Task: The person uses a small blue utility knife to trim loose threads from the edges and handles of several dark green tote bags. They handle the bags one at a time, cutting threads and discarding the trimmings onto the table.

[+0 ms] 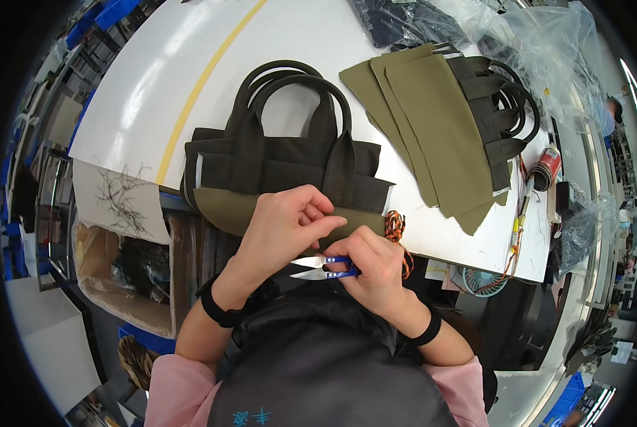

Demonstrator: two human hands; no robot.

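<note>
Blue-handled thread snips (323, 268) are in my right hand (370, 269), their two blades apart and pointing left. An orange-and-black cord (395, 227) lies bundled by that hand. My left hand (291, 224) is above the near edge of an olive and black fabric bag piece (291, 171), thumb and index finger close together. Whether a thread is between them is too small to tell. Black looped handles (297, 80) extend from the piece towards the far side of the table, and more pieces appear layered beneath it. The hands partly hide its lower olive panel.
Similar olive panels with black handles (436, 128) are stacked on the white table (136, 107) at right. Beyond them is clear plastic wrapping (553, 64). A red can (546, 166) lies near the right edge. Thread scraps (123, 197) cover a sheet above an open carton (99, 288).
</note>
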